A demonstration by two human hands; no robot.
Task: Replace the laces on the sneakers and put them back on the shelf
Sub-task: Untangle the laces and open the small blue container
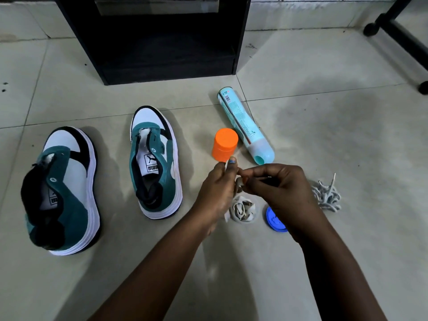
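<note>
Two hands (217, 193) (284, 193); two sneakers (62, 188) (155, 163)

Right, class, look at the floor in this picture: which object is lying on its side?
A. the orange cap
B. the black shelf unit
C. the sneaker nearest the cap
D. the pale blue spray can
D: the pale blue spray can lies flat along the tiles, while the orange cap, the nearest sneaker and the black shelf unit all stand upright.
</note>
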